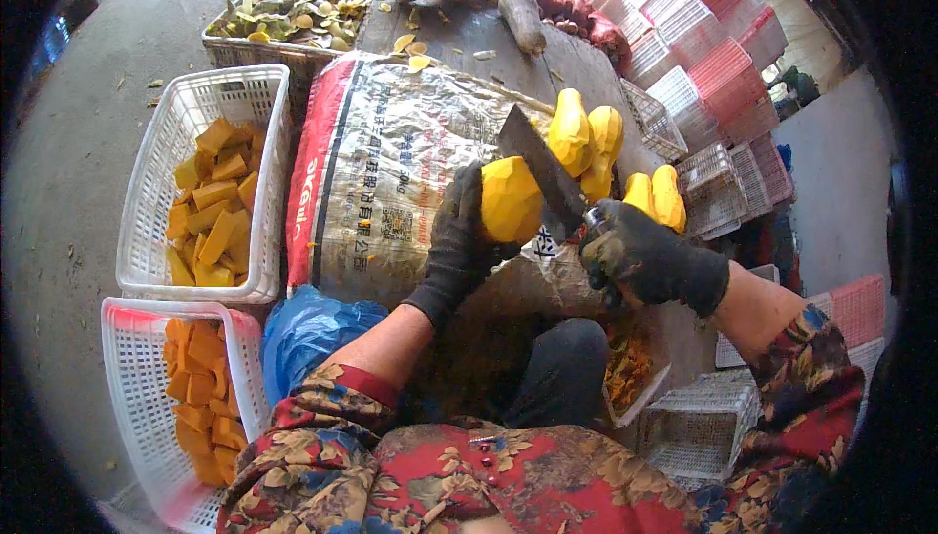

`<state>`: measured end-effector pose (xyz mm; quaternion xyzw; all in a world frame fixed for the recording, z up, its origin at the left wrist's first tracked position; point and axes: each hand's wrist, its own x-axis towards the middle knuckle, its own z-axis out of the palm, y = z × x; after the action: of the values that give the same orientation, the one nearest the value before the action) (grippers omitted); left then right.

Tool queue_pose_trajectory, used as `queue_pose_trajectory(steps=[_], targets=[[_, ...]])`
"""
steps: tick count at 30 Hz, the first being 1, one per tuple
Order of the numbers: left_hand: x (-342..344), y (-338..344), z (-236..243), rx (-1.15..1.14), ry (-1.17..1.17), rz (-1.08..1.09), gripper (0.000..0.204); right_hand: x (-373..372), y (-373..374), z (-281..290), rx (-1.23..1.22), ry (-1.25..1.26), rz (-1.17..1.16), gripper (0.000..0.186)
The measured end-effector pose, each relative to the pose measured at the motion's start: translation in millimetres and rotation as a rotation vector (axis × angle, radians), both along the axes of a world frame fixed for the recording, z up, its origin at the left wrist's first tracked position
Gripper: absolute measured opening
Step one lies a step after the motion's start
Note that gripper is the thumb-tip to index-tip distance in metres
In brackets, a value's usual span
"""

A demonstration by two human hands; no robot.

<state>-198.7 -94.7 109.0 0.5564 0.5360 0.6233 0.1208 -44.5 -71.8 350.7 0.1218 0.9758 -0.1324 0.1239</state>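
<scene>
My left hand, in a dark glove, is closed round the left side of a peeled yellow squash. In my right hand, gloved alike, is the handle of a cleaver. The broad dark blade slants up and to the left, close along the squash's right side; whether it touches I cannot tell. Beyond the blade lie peeled yellow squashes, and two more squash pieces rest just past my right hand. A printed plastic sack covers the work surface beneath.
At left stand a white crate of yellow chunks and a pink-stained crate of orange chunks. A crate of peelings is at the far left. Unpeeled squashes lie at the back. Stacked red and white crates line the right. A blue bag sits near my left forearm.
</scene>
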Motion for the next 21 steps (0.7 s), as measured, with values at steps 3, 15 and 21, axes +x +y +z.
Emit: queue_pose_trajectory(steps=[3, 15, 21], targets=[[0, 1, 0, 0.007, -0.013, -0.012, 0.113, 6, 3, -49, -0.14, -0.087, -0.443, 0.012], [-7, 4, -16, 0.091, 0.008, -0.06, 0.111, 37, -4, -252, -0.299, 0.016, -0.717, 0.043], [1, -12, 7, 0.046, -0.007, 0.034, 0.115, 53, -21, -318, -1.084, 0.199, -1.231, 0.047]])
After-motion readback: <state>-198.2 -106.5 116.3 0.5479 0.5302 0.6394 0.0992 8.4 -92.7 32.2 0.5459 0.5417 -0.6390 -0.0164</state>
